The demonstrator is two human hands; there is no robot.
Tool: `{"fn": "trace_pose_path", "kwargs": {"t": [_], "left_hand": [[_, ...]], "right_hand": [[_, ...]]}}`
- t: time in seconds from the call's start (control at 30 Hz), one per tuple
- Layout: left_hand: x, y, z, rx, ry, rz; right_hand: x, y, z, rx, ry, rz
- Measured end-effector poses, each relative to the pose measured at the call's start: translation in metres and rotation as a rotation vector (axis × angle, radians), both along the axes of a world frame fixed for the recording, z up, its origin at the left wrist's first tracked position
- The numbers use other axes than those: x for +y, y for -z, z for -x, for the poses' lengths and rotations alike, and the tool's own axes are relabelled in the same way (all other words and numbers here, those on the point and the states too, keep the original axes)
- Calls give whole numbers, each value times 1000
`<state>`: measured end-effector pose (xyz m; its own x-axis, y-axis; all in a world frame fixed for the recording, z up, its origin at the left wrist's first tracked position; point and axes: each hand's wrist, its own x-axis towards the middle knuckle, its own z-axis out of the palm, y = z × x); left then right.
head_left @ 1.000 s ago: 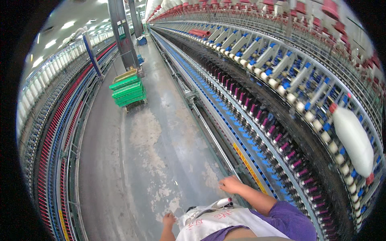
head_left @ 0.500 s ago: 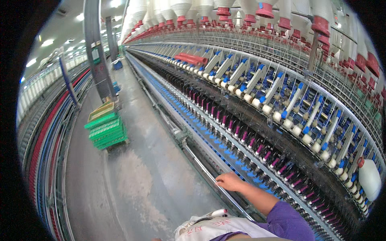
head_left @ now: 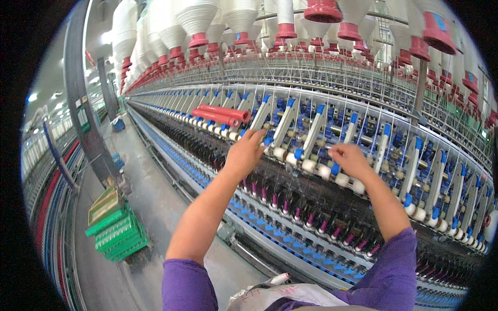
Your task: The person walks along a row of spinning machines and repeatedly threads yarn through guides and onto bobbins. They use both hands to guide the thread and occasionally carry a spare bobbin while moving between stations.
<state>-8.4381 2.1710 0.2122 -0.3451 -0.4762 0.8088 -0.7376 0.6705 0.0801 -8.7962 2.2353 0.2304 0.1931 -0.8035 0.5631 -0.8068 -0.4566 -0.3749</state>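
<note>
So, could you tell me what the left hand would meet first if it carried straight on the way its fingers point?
The left hand points up and forward at the spinning frame. It would most likely meet the white weighting arm with blue clips just beyond its fingertips, though depth is hard to judge in this view.

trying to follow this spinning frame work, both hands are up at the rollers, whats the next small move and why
Probably bring the right hand left toward the left hand: both are raised at the white rollers above the pink spindles, apart, fingers pinched as if on a fine thread, though the thread itself is too thin to make out.
</note>
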Motion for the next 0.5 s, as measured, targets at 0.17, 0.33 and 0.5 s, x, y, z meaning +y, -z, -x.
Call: {"fn": "trace_pose_path", "kwargs": {"t": [0.17, 0.33, 0.5], "left_hand": [[-69, -196, 45, -242, 31, 625], [-138, -342, 121, 469, 264, 503], [-173, -369, 137, 507, 631, 206]], "right_hand": [[-151, -104, -30, 297, 185, 322], [-273, -183, -29, -83, 519, 700], [-337, -222, -34, -608, 287, 496]]}}
